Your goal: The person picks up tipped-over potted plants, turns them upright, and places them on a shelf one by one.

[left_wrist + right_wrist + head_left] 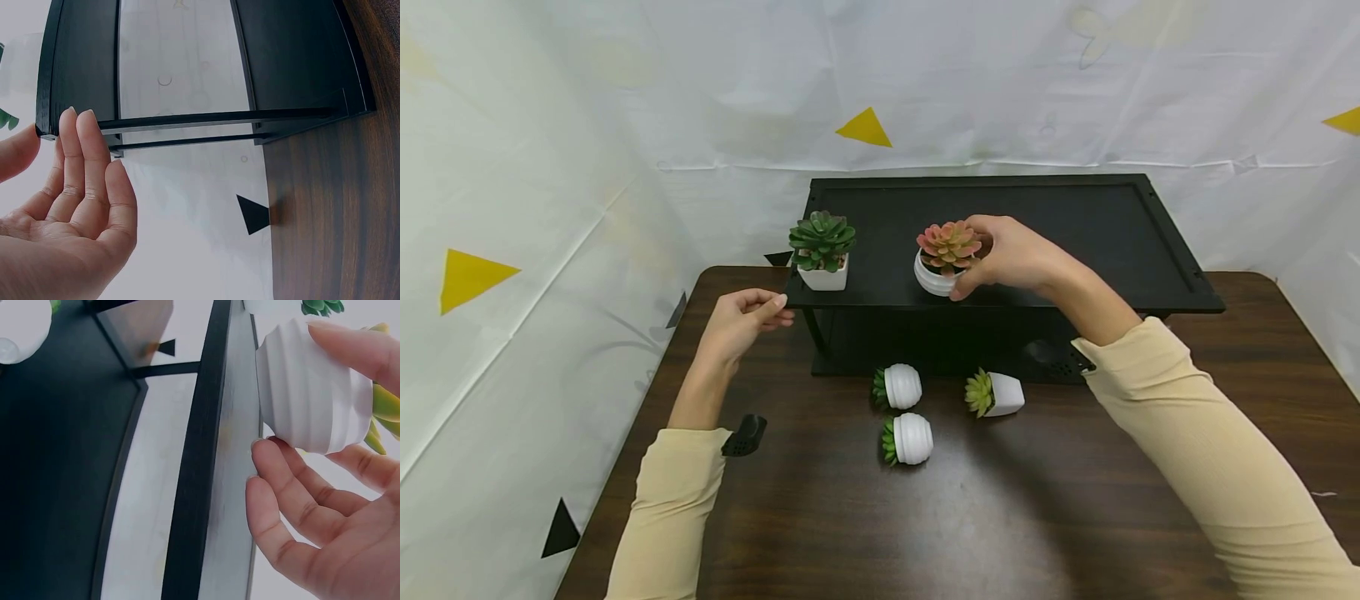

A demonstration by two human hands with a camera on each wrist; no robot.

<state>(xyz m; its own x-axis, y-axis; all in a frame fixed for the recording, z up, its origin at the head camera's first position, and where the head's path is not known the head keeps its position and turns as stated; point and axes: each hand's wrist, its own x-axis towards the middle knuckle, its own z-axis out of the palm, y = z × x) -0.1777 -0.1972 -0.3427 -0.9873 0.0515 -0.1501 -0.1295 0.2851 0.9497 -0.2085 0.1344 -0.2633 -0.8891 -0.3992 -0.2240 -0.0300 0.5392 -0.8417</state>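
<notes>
Head view: a coral-pink succulent in a round, ribbed white pot (949, 244) is held over the front edge of a black two-tier rack (1112, 225), pinched between the thumb and fingers of the right grip (1017, 254). A dark green succulent in a square white pot (822, 250) is stood at the rack's front-left corner. On the dark wood-grain worktop (820, 517), a round white pot with a green plant (903, 387), a matching round pot (913, 438) and a tapered white pot with a yellow-green plant (1005, 394) are laid sideways. Placement appears to be in hand; the base should be set level, fully behind the edge.

Left wrist view: the rack's corner is pinched by the left grip (743, 321). Light pressure is advised, so that the rack is steadied, not shifted.

Right wrist view: base contact cannot be confirmed. Fingertips beside the base should be kept from being trapped; release should follow firm seating.
</notes>
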